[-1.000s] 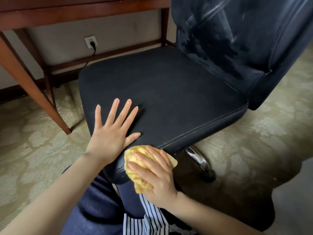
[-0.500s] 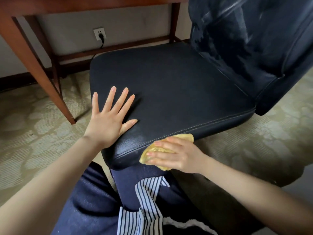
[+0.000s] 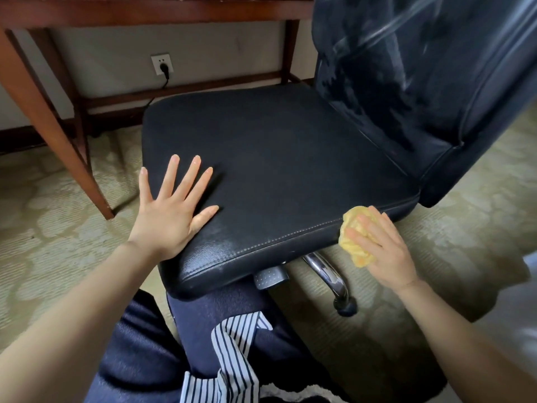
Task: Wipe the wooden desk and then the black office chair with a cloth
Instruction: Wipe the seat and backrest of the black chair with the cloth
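Note:
The black office chair (image 3: 284, 158) fills the middle of the view, its seat facing me and its backrest (image 3: 421, 77) rising at the right. My left hand (image 3: 171, 210) lies flat with spread fingers on the seat's near left corner. My right hand (image 3: 380, 245) presses a bunched yellow cloth (image 3: 353, 242) against the seat's front side edge, near its right end. The wooden desk (image 3: 151, 10) stands behind the chair, only its underside, rails and legs showing.
A slanted desk leg (image 3: 58, 135) stands left of the chair. A wall socket (image 3: 162, 64) with a black plug sits under the desk. The chair's chrome base arm (image 3: 328, 271) and a caster show below the seat. Patterned carpet (image 3: 43, 228) lies around; my knees are below.
My right hand has slid the cloth rightward along the seat's front edge, from near my left hand to its right end. My left hand has stayed flat on the seat.

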{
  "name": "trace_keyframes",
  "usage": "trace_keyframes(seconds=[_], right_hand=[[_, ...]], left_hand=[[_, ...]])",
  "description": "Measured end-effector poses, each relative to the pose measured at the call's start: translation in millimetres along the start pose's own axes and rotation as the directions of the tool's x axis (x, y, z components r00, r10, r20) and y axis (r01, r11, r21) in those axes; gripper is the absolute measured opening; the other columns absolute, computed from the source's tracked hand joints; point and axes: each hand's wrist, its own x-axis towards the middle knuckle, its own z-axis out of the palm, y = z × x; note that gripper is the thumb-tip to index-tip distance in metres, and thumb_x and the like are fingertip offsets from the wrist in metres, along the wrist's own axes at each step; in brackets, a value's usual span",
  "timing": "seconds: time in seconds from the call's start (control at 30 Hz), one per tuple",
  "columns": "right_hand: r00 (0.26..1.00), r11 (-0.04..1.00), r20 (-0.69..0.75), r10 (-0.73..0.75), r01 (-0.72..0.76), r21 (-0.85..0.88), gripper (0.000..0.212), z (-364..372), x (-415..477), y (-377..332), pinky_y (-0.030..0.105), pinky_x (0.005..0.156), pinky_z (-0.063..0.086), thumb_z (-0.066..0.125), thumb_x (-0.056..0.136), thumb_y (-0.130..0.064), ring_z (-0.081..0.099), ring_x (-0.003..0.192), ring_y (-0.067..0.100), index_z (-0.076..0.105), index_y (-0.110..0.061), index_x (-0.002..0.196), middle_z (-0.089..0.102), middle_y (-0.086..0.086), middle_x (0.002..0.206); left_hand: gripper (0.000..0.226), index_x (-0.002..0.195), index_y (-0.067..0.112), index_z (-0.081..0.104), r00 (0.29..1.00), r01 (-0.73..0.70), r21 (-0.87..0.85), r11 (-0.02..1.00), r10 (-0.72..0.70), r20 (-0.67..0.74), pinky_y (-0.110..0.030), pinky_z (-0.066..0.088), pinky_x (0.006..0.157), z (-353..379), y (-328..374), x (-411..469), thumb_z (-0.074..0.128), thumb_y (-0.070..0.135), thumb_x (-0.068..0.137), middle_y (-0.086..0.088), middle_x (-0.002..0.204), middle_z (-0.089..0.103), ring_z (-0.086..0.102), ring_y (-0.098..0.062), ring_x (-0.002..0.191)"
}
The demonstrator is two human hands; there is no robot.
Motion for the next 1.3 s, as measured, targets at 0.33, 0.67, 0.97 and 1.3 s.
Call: trace_keyframes(seconds=[0.33,0.67,0.97,1.3], right_hand=[[0.511,0.563,-0.239,0.826,-0.763,0.318,0.034,-1.6,35.1,-20.8,0.037,0.111,0.034,0.054,0.093,-0.007,0.045,0.13,0.021,0.056,-0.01,0.127,0.052,-0.002,0.132],[0.712,0.747,0.297,0.637,-0.665,-0.008,0.017,27.6,182.4,-27.1,0.029,0.066,0.031,0.053,0.094,-0.023,0.052,0.08,0.021,0.066,-0.017,0.103,0.065,0.003,0.1],[0.832,0.906,0.554,-0.013,-0.225,0.359,0.039,127.2,309.6,-75.9,0.018,0.106,0.028,0.059,0.092,-0.02,0.04,0.13,0.012,0.055,-0.02,0.131,0.048,-0.005,0.139],[0.728,0.921,0.663,-0.176,-0.116,0.373,0.058,161.1,324.0,-78.0,0.028,0.116,-0.007,0.036,0.089,-0.051,-0.003,0.144,0.009,0.029,-0.034,0.144,0.012,-0.013,0.156]], left_hand=[[0.083,0.149,0.015,0.025,0.997,0.082,-0.086,0.993,-0.082,0.009,-0.069,0.008,0.106,3.2,2.2,-1.7,-0.005,0.065,0.089,-0.003,0.157,0.017,0.008,-0.033,0.145],[0.081,0.151,0.025,-0.003,0.967,0.253,-0.161,0.954,-0.256,0.006,-0.057,-0.004,0.112,5.5,-23.4,17.8,-0.004,0.067,0.082,0.002,0.158,-0.015,-0.015,-0.02,0.145],[0.067,0.151,0.029,-0.002,0.919,0.393,-0.354,0.849,-0.36,0.157,-0.051,-0.009,0.113,33.7,-85.1,91.6,0.006,0.055,0.089,0.001,0.159,-0.013,-0.019,-0.02,0.144],[0.057,0.14,0.034,-0.029,0.921,0.389,-0.362,0.847,-0.372,0.121,-0.046,-0.015,0.112,59.9,-78.4,101.4,-0.014,0.05,0.086,0.001,0.156,-0.025,-0.028,-0.017,0.141]])
